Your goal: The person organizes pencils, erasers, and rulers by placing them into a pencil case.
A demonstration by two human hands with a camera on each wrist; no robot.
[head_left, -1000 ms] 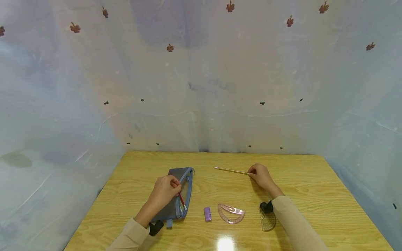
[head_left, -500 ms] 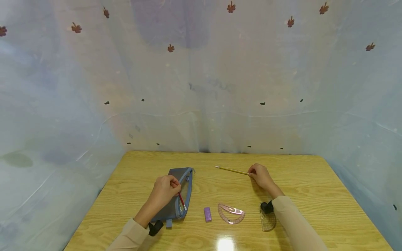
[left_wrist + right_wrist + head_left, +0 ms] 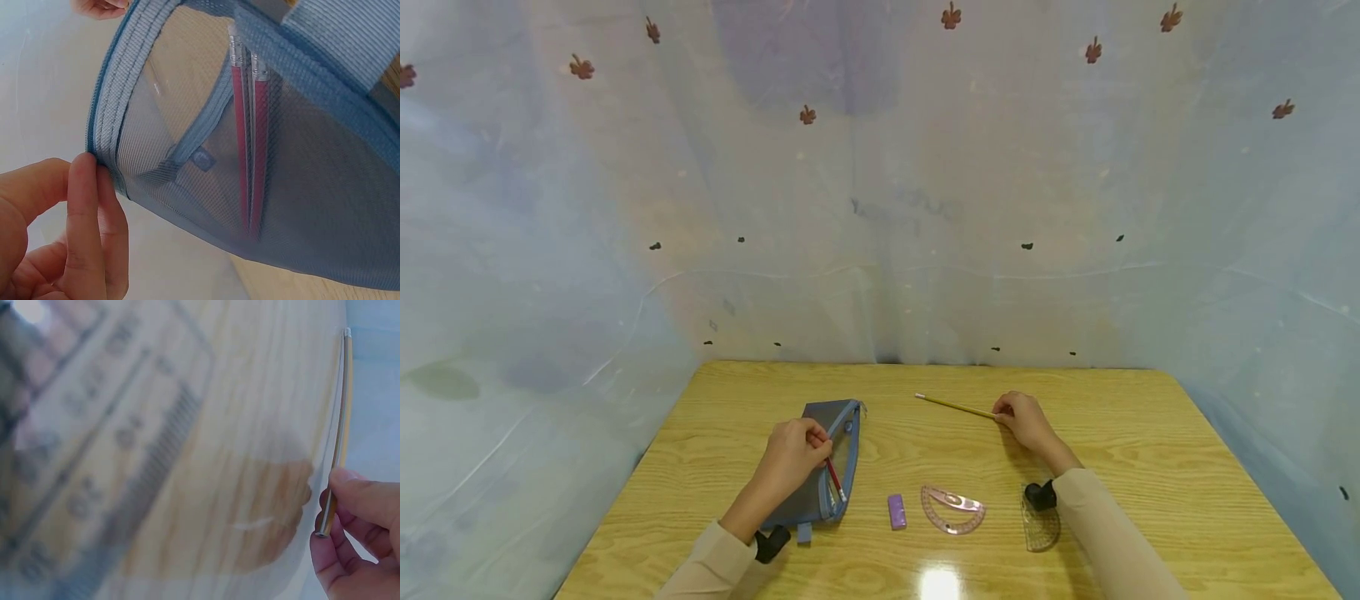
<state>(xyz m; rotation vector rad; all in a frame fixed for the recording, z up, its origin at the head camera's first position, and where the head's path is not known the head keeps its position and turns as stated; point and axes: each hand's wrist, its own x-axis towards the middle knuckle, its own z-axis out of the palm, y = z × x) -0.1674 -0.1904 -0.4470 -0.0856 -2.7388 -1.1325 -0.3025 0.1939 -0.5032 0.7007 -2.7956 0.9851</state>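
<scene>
"What takes up most of our head view?"
"The sheet (image 3: 880,167), filling the upper half and both sides, its top cut off. Below it we have the table (image 3: 1150,433), whose near edge runs out of frame."
"And the sleeves?"
"Both leave through the bottom edge, so we see only the left sleeve (image 3: 700,562) and the right sleeve (image 3: 1112,533) in part."
"Where is the pouch?"
"We find the pouch (image 3: 800,503) left of centre, low in the frame, its opening facing right. The left hand (image 3: 792,457) covers its middle; in the left wrist view, finger and thumb pinch its rim."
"The right hand (image 3: 1026,422)?"
"Right of centre, fingertips clamped on the yellow pencil (image 3: 957,407), hiding one end; the white-tipped end points left. We can't tell whether it touches the table."
"What's inside the pouch?"
"Two red pencils (image 3: 239,125), side by side, their lower ends dim through the mesh."
"Then the small things?"
"The pink protractor (image 3: 934,518) lies at lower centre. The clear protractor (image 3: 1040,531), further right, is partly hidden by the black wrist mount (image 3: 1041,496); the right wrist view shows markings too blurred for us to read. Smallest, the purple eraser (image 3: 897,512) lies between pouch and pink protractor."
</scene>
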